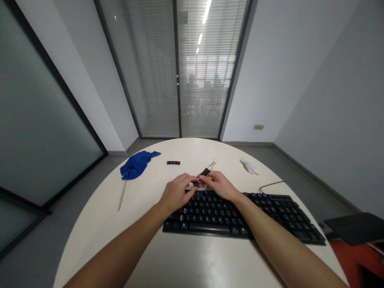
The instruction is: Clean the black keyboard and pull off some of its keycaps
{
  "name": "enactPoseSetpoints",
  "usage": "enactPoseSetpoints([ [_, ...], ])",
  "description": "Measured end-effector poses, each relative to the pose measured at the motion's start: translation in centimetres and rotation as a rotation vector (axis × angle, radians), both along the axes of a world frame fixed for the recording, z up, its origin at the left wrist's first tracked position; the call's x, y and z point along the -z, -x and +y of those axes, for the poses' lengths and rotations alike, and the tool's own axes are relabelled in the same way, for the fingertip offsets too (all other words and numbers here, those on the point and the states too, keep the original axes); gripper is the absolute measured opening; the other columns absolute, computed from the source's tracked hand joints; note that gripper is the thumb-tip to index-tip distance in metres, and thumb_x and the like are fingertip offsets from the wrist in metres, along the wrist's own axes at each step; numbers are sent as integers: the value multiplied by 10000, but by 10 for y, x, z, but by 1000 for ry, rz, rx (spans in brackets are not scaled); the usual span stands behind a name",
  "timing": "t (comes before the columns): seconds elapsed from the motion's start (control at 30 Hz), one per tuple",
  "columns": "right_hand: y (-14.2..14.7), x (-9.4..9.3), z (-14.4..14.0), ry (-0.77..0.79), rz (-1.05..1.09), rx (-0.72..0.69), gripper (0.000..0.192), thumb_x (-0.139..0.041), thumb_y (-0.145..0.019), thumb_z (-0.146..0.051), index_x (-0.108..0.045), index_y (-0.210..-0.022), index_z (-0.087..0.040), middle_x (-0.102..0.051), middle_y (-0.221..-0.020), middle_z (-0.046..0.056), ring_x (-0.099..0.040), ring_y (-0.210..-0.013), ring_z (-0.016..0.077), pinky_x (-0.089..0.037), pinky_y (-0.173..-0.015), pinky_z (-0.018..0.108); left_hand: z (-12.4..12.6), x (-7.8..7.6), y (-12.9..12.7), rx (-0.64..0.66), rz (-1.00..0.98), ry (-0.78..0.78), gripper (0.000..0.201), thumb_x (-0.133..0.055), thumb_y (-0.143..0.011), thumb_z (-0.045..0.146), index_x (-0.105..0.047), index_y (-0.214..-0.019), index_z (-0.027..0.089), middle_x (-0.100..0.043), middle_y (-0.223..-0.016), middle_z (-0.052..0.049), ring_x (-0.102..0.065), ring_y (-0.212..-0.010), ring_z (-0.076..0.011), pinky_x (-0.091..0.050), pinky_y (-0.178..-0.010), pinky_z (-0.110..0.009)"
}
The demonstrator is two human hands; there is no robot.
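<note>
While both hands meet above the far edge of one black keyboard (pixel 240 216), a small black keycap (pixel 195 183) is pinched at the left hand (pixel 175 193) fingertips, and a wire-looped keycap puller (pixel 207 171) is gripped in the right hand (pixel 220 185). One blue cloth (pixel 136 165), one row of loose keycaps (pixel 173 163), one white wad (pixel 249 165) and one thin stick (pixel 121 196) are counted on the table (pixel 186 256).

Round table (pixel 99 224) — keyboard (pixel 240 218), blue cloth (pixel 136 165), keycaps (pixel 173 163), tissue (pixel 249 165)

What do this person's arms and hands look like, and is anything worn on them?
Both arms are bare up to the picture's lower edge: no sleeves show. The left hand and right hand wear no gloves, and no watch, bracelet or ring can be seen. Fingernails are too small to make out.
</note>
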State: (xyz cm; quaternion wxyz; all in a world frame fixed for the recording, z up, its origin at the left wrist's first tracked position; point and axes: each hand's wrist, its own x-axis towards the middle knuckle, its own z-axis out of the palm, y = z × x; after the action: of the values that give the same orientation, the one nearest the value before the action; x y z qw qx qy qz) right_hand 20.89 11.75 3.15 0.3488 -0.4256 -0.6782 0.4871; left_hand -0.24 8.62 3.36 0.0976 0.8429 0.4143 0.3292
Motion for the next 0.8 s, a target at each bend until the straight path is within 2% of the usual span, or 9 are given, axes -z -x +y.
enactPoseSetpoints([
  [0.27,0,-1,-1,12,30,-37,496,-629,-855,-610,-721,-914,-126,-754,-815,73,-612,-639,146,-406,-574,242,0,0,-1,-22,36,-32,156,-645,-905,221,-633,-1059,243,-669,-1006,-6,-640,-929,-177,-516,-822,-291],
  [0.5,-1,1,0,59,62,-43,558,-646,-846,-604,-707,-1119,-120,-760,-827,81,-670,-710,166,-467,-624,252,-1,0,1,-12,131,-89,210,-625,-935,223,-662,-1134,276,-669,-1061,-15,-636,-983,-184,-526,-832,-288],
  [0.8,1,1,0,73,93,-69,520,-676,-828,-576,-706,-1062,-113,-750,-811,72,-694,-752,174,-513,-676,272,-1,-1,1,43,93,-78,157,-641,-932,227,-655,-1087,249,-668,-1074,-10,-642,-997,-179,-522,-825,-278],
])
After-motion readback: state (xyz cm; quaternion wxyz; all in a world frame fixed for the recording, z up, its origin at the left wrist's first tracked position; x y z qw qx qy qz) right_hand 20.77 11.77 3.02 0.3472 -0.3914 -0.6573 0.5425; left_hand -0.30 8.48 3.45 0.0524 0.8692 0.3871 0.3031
